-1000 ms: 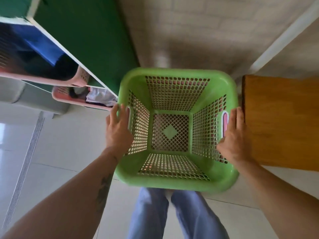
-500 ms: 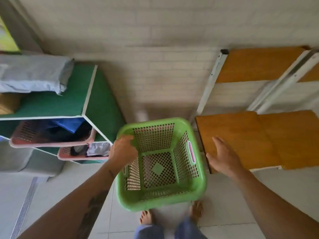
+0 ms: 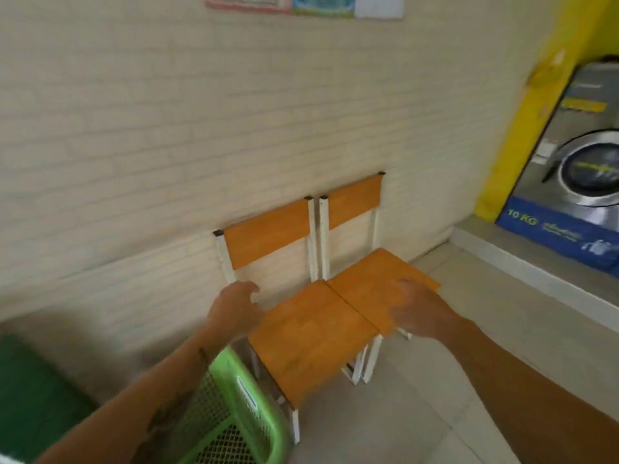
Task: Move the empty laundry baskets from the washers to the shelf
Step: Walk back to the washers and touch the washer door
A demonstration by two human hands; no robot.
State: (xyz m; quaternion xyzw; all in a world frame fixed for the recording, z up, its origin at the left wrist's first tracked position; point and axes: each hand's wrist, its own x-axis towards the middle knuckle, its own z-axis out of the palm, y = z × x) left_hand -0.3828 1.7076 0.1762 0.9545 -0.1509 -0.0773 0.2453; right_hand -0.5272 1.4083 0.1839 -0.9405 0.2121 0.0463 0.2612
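The green lattice laundry basket (image 3: 234, 410) stands empty on the floor at the bottom left, partly under my left forearm. My left hand (image 3: 236, 313) hovers above and beyond it, fingers loosely curled, holding nothing. My right hand (image 3: 415, 309) hangs over the front edge of the chairs, fingers spread, also empty. The green shelf (image 3: 30, 393) shows only as a dark green side at the far left edge. A silver front-loading washer (image 3: 582, 169) with a round door stands at the far right.
Two orange wooden chairs (image 3: 311, 333) with white frames stand side by side against the pale brick wall (image 3: 167, 128), right of the basket. A raised concrete plinth (image 3: 522, 259) carries the washer beside a yellow pillar (image 3: 522, 128). Grey tiled floor lies to the right.
My left hand has let go of the green basket, which now rests on the floor. My view has swung up and right, from the shelf toward the chairs and washer.
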